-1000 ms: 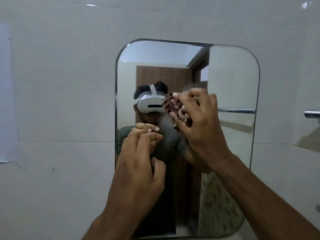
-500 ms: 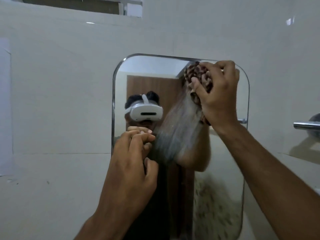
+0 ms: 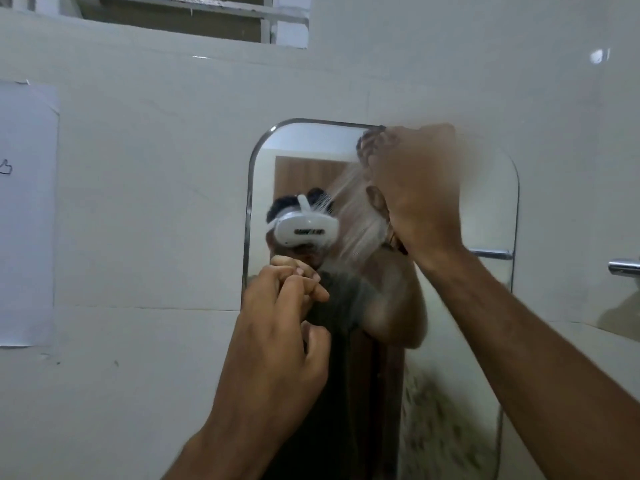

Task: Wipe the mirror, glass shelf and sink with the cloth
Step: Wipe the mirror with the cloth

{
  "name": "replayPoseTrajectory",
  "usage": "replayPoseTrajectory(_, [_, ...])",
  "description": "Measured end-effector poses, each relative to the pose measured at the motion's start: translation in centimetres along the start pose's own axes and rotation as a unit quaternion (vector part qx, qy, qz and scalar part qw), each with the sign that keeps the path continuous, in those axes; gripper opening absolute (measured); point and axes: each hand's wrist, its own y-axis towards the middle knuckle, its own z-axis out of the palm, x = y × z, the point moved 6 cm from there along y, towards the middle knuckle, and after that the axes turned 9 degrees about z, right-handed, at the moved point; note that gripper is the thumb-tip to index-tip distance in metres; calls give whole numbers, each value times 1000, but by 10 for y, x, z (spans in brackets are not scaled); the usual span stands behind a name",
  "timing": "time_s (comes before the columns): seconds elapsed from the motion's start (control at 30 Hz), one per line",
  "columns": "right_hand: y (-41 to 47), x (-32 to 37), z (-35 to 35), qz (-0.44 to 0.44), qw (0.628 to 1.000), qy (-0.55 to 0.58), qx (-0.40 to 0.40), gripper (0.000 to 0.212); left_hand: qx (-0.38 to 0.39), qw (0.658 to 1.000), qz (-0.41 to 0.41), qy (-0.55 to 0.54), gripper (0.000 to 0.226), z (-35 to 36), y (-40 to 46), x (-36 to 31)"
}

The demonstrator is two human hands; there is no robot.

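Observation:
A rounded rectangular mirror (image 3: 298,168) hangs on the white tiled wall. My right hand (image 3: 419,192) presses a bunched brown patterned cloth (image 3: 372,147) against the mirror's top edge, right of centre; the hand is blurred. A pale wet streak runs down-left on the glass below the cloth. My left hand (image 3: 277,344) rests its bent fingertips on the mirror's left side at mid height and holds nothing. The glass shelf and the sink are out of view.
A chrome towel bar (image 3: 623,266) sticks out from the wall at the right. A sheet of paper (image 3: 26,216) is taped to the wall at the left. A louvred vent window (image 3: 194,15) sits above the mirror.
My right hand swept the cloth from the mirror's middle up and right to its top edge, leaving a wet streak. The view tilted up. My left hand stayed on the glass.

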Motion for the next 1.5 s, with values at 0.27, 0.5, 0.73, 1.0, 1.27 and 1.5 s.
replayPoseTrajectory(0.27, [-34,92,56,-139,988,-61,22,35,-25,1000,-1,-4,32,7,6,-6])
replayPoseTrajectory(0.5, [-10,53,28,-92,995,-47,-3,40,-10,1000,19,-7,42,14,7,-9])
replayPoseTrajectory(0.73, [8,-92,-49,140,983,-29,-118,39,-2,999,45,-22,40,33,3,-23])
replayPoseTrajectory(1.0, [-43,-61,-32,76,996,-16,-34,44,28,998,56,-27,41,56,2,-40])
replayPoseTrajectory(1.27, [-50,-125,-65,167,979,-24,-117,43,29,998,52,-27,33,58,-2,-42])
replayPoseTrajectory(1.5, [-125,-54,-21,-9,998,-25,64,48,63,997,35,-16,41,69,-7,-40])
